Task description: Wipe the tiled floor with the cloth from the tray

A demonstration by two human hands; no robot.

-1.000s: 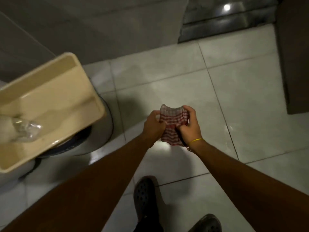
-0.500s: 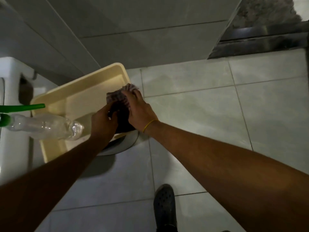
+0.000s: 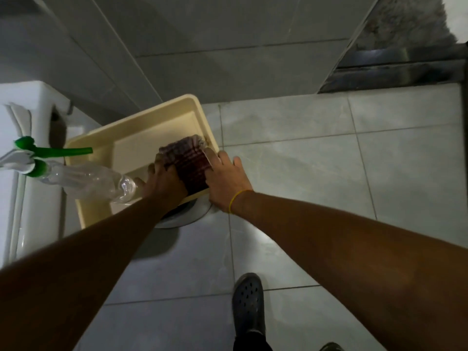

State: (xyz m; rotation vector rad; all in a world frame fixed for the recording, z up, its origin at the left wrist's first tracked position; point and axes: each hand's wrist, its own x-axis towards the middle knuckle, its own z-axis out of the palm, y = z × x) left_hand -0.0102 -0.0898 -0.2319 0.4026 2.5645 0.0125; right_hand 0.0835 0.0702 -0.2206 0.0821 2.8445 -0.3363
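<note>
The red-and-white checked cloth [image 3: 188, 160] is folded into a wad and rests in the near right corner of the cream plastic tray [image 3: 141, 117]. My left hand [image 3: 162, 181] grips the cloth's left side from inside the tray. My right hand [image 3: 225, 181], with a yellow band on the wrist, presses against the cloth's right side over the tray's rim. The pale tiled floor [image 3: 316, 173] spreads to the right and below.
A clear spray bottle [image 3: 83, 178] with a green trigger lies in the tray's left part. The tray sits on a round white stand [image 3: 182, 219]. A white appliance [image 3: 27, 138] stands at the left, a grey tiled wall behind. My dark clog [image 3: 248, 302] is on the floor.
Both hands carried the cloth from above the open floor leftward to the tray. It now sits lower, in the tray's corner.
</note>
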